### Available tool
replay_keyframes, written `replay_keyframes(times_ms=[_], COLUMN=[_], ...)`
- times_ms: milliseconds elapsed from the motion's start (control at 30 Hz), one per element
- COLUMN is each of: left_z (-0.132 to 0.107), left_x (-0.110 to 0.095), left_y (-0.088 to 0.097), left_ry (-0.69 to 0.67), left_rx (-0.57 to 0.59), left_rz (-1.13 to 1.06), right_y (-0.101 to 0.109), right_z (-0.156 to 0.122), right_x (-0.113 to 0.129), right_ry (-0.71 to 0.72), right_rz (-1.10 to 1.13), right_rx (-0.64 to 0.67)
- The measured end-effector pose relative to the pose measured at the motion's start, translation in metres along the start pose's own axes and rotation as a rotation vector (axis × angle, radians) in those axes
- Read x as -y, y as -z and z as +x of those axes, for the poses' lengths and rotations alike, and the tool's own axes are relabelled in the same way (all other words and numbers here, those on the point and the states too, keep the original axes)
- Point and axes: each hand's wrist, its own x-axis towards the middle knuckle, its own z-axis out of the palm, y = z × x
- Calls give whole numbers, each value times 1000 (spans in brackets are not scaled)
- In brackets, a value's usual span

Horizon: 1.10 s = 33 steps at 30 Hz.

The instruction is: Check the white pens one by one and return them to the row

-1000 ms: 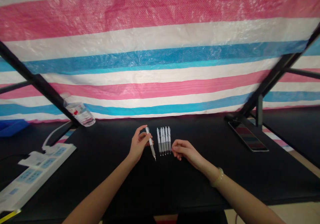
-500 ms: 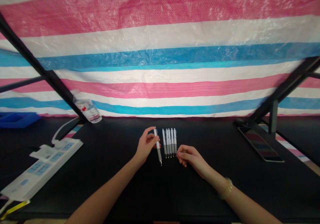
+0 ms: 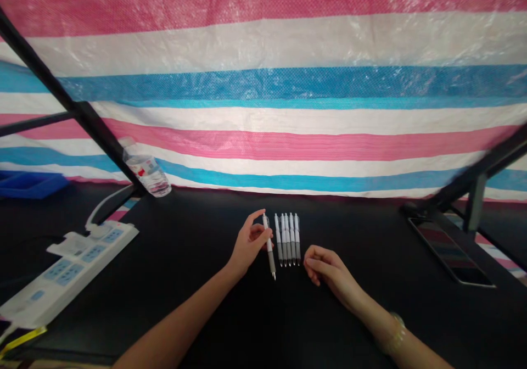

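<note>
My left hand (image 3: 250, 242) pinches a white and grey click pen (image 3: 268, 244) between thumb and fingers. Its index fingertip rests at the pen's top end, and the tip points down toward me. Just right of it, several matching pens (image 3: 287, 240) lie side by side in a neat row on the black tabletop, tips facing me. My right hand (image 3: 327, 267) rests on the table beside the row's right end, fingers curled in and nothing visible in them. A small gap separates it from the nearest pen. A pale bracelet (image 3: 398, 333) circles that wrist.
A white power strip (image 3: 69, 275) with plugs lies at left, near a blue tray (image 3: 33, 184). At the back left, a water bottle (image 3: 150, 174) leans by a black frame bar (image 3: 88, 122). A phone (image 3: 450, 251) lies at right. Striped plastic sheeting (image 3: 263, 83) hangs behind.
The camera view has turned slightly, shifting the table items right. My right hand has drawn a little away from the row's end. The left hand keeps its hold on the pen.
</note>
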Motion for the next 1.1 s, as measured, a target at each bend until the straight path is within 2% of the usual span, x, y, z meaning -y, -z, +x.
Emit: replay_keyframes(times_ms=[233, 467, 667, 833, 967, 1100], left_z=[12, 13, 2, 0, -1, -3], left_x=[6, 14, 8, 3, -3, -10], left_y=[6, 0, 1, 8, 12, 15], left_ry=[-69, -199, -216, -277, -362, -353], left_rx=[-23, -91, 82, 108, 204, 378], left_rz=[169, 347, 400, 506, 702, 841], right_y=[3, 4, 9, 15, 14, 12], right_z=[-1, -1, -1, -4, -8, -10], right_x=[-6, -10, -10, 1, 11, 14], right_ry=[5, 8, 17, 130, 338, 497], right_rz=[24, 11, -50, -333, -693, -993], right_rx=[6, 9, 0, -79, -150, -57])
